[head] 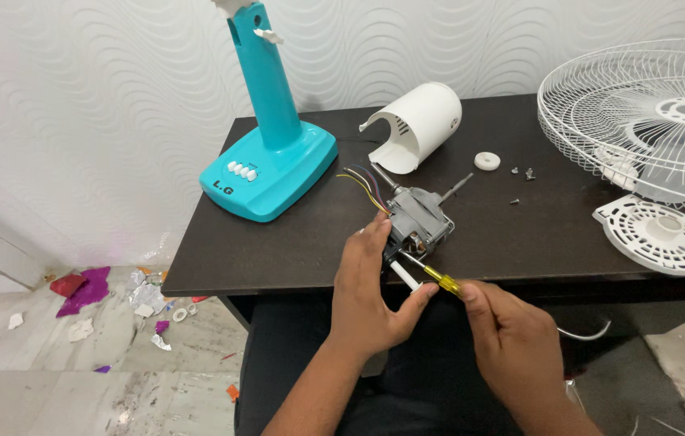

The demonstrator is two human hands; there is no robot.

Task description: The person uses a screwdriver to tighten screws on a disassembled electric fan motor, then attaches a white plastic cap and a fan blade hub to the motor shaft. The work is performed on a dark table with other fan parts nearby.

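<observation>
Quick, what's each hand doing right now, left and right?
Left hand: closed around the grey fan motor, steadying it on the table edge.
Right hand: closed on the yellow-handled screwdriver, tip at the motor.

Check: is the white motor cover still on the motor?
No: the cover lies on the table behind the motor, apart from it.

Both forearms are bare: no sleeves, watch, bracelet or glove show on either one. The left hand (370, 299) and the right hand (508, 335) carry no rings on the fingers (374, 234) that can be seen. The nails are short and unpainted. Below the worktop (278, 250) edge, the lap is covered by dark, plain fabric, nearly black, with no visible pattern, seam or pocket.
</observation>
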